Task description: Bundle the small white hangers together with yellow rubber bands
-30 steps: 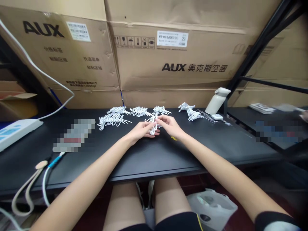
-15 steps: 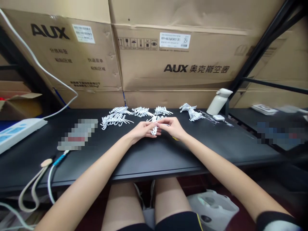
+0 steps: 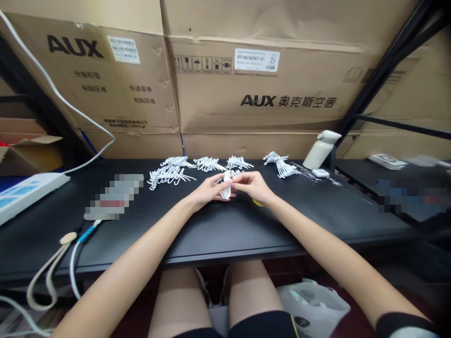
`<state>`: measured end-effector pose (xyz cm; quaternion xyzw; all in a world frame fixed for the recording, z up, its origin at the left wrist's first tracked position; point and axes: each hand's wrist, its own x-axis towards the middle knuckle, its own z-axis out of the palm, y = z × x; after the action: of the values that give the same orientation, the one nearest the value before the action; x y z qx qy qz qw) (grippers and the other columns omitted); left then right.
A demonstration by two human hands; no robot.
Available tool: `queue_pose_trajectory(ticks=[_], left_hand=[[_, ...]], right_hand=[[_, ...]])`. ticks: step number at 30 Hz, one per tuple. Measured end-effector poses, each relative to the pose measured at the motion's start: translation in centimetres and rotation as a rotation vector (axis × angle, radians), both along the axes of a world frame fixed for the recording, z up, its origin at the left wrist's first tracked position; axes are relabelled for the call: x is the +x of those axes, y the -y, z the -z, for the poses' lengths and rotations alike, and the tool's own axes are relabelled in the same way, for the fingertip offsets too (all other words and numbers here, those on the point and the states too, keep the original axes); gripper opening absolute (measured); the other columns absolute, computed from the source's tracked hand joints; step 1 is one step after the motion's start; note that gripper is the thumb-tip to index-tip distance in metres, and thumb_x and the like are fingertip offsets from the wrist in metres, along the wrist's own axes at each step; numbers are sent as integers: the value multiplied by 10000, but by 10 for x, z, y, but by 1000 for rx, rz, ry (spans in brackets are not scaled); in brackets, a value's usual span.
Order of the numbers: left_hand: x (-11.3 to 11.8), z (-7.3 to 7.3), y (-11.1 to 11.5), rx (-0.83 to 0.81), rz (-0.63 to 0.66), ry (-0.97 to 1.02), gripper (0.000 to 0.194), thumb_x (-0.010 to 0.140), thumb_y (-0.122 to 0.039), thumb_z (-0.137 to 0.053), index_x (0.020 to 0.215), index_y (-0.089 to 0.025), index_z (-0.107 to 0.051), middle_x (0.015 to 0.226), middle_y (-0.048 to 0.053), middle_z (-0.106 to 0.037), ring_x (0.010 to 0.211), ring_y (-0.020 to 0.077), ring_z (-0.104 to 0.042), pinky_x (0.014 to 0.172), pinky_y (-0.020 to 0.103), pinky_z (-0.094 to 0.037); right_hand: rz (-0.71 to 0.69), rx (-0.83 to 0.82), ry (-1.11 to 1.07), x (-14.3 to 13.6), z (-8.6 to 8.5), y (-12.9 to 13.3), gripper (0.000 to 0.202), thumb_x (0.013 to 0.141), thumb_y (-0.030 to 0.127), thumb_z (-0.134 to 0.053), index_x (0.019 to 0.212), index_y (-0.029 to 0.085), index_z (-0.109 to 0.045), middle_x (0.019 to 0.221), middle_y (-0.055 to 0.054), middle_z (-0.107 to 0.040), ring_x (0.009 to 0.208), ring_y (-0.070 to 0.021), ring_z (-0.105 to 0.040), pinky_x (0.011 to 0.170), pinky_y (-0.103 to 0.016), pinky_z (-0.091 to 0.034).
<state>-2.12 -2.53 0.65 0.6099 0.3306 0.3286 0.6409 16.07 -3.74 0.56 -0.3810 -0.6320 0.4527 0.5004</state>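
Note:
Between my hands, above the black tabletop [image 3: 225, 234], is a small bunch of white hooks [image 3: 227, 188]. My left hand [image 3: 207, 191] is closed around the bunch from the left. On the other side, the fingertips of my right hand [image 3: 252, 184] pinch at the bunch. Behind them lie several piles of similar white hooks, among them a left pile [image 3: 167, 176], a middle pile [image 3: 207, 163] and a pile just past my fingers [image 3: 239, 162]. A bundle [image 3: 282, 164] narrowed in its middle lies farther right. Something yellow [image 3: 258, 203] shows beneath my right hand.
A white bottle [image 3: 320, 149] and a small white case [image 3: 320, 173] stand at the back right. On the left are a blurred-out phone-like object [image 3: 116, 197] with a cable, a strap [image 3: 49, 277] and a power strip [image 3: 31, 192]. Large cardboard boxes [image 3: 211, 108] form the back.
The bunch of hooks between my hands has turned slightly and more of it shows. My fingers have shifted a little on it; the piles lie as before.

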Motion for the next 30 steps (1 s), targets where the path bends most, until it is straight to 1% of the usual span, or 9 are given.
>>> queue_pose_trajectory(ticks=[5, 9, 12, 17, 24, 30], left_hand=[[1, 1, 1, 14, -10, -10, 574, 779, -437, -682, 1268, -182, -524, 986, 135, -703, 899, 254, -698, 764, 371, -577], [2, 0, 3, 29, -41, -49, 540, 769, -458, -682, 1196, -157, -545, 924, 129, -706, 851, 252, -704, 711, 367, -586], [3, -1, 3, 33, -34, -66, 509, 769, -467, -677, 1147, -149, -555, 911, 125, -706, 841, 245, -704, 711, 365, -586], [2, 1, 1, 60, -18, -69, 512, 764, -462, -683, 1153, -162, -542, 907, 110, -706, 865, 245, -699, 711, 351, -584], [2, 3, -1, 77, -32, -71, 499, 751, -452, -697, 1132, -163, -553, 879, 96, -708, 836, 236, -702, 687, 334, -582], [2, -2, 2, 50, -42, -95, 533, 719, -429, -734, 1134, -146, -555, 857, 102, -712, 817, 236, -703, 684, 334, -577]], right_hand=[[-24, 24, 52, 1, 2, -1, 222, 617, 336, -764, 678, 147, -664, 679, -37, -686, 673, -189, -660, 685, -331, -529], [-36, 62, 123, 2, 7, -4, 183, 658, 304, -718, 710, 144, -647, 689, -35, -680, 653, -173, -648, 669, -321, -523], [-34, 86, 162, 2, 9, -5, 155, 672, 280, -695, 718, 143, -638, 703, -39, -681, 653, -171, -644, 669, -321, -521], [-28, 101, 188, 1, 7, -3, 135, 687, 263, -674, 728, 140, -634, 705, -42, -682, 660, -172, -645, 675, -322, -521], [-9, 139, 213, 1, 8, -3, 127, 707, 262, -666, 721, 144, -621, 673, -32, -670, 625, -166, -633, 647, -315, -514], [-24, 145, 220, 1, 7, -3, 156, 713, 294, -675, 723, 148, -621, 682, -36, -671, 628, -171, -633, 648, -325, -515]])
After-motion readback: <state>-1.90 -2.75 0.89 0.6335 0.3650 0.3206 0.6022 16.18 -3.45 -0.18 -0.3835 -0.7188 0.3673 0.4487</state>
